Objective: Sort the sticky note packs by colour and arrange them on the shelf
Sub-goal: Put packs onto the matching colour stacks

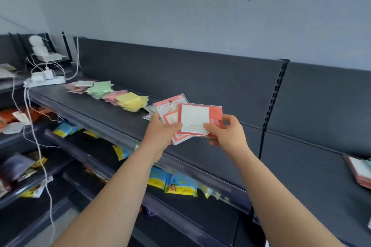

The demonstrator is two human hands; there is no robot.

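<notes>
Fingers (pixel 210 128) around red sticky-note packs (pixel 192 117)

This looks like a small shop, a stationery or general store. The top shelf (pixel 112 114) belongs to dark metal retail racking. Flat back panels (pixel 160 70) rise behind it, a slotted upright (pixel 275 96) divides it from the next bay to its right, and a label rail (pixel 100 124) runs along its front edge. On it lie sealed sticky note packs (pixel 132 101) in coloured piles. Lower tiers beneath it carry yellow-and-blue packets (pixel 176 184) of goods. Above it is a plain grey wall (pixel 180 6).
</notes>
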